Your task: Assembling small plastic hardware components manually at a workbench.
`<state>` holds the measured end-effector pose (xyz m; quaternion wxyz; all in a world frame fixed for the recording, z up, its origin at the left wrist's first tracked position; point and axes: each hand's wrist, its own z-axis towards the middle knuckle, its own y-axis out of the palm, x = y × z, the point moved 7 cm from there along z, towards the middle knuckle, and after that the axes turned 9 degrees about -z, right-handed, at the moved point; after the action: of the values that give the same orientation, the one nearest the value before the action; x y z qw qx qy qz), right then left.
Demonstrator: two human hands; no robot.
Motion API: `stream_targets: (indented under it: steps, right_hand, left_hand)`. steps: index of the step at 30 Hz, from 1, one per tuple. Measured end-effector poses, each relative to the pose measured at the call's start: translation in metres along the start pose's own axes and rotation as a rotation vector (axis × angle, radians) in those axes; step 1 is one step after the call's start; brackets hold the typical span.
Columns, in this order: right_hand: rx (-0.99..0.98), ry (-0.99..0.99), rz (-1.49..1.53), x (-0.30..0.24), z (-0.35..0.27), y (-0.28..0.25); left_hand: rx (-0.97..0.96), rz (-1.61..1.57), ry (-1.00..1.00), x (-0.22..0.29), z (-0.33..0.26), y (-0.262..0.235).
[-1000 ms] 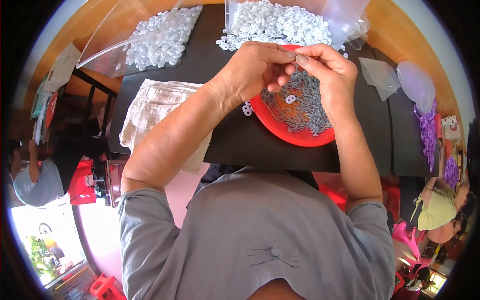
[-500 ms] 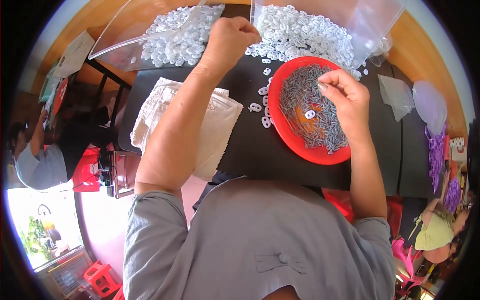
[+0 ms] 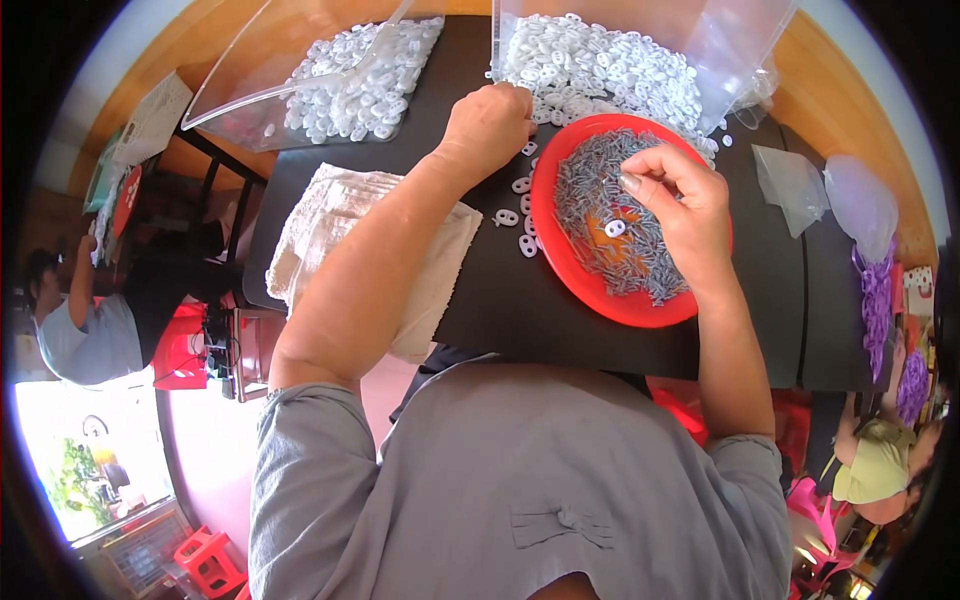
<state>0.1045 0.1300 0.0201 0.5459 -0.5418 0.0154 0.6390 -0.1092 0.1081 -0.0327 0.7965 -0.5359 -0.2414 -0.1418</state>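
Now the left hand (image 3: pixel 488 128) rests curled at the white pieces (image 3: pixel 600 65) by the red plate (image 3: pixel 560 262); the right hand (image 3: pixel 680 205) pinches pins (image 3: pixel 610 225) there, seemingly picking; next, a piece must meet them.

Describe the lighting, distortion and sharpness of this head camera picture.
Head view: strong fisheye, the black table edges bow and the corners go dark. Daylight is bright, blown out at lower left. The left hand and right hand over the red plate look sharp, as do the white pieces.
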Motion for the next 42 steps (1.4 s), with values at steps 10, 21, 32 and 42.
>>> stream_targets:
  steps: [10,21,32,42]
  right_hand:
    - [0.039,-0.04,0.001,0.014,0.003,-0.002]
    - [0.583,-0.227,0.043,-0.016,-0.005,-0.026]
    - [0.418,-0.126,-0.108,-0.005,0.007,0.006]
    - [0.455,-0.21,-0.066,-0.012,0.009,0.011]
  left_hand:
    - [0.034,0.352,0.062,-0.006,0.007,0.012]
    - [-0.113,-1.218,-0.165,0.069,-0.032,0.012]
    - [-0.312,-1.454,-0.249,0.087,-0.046,0.026]
    - [-0.416,-1.457,-0.104,0.065,-0.038,0.017]
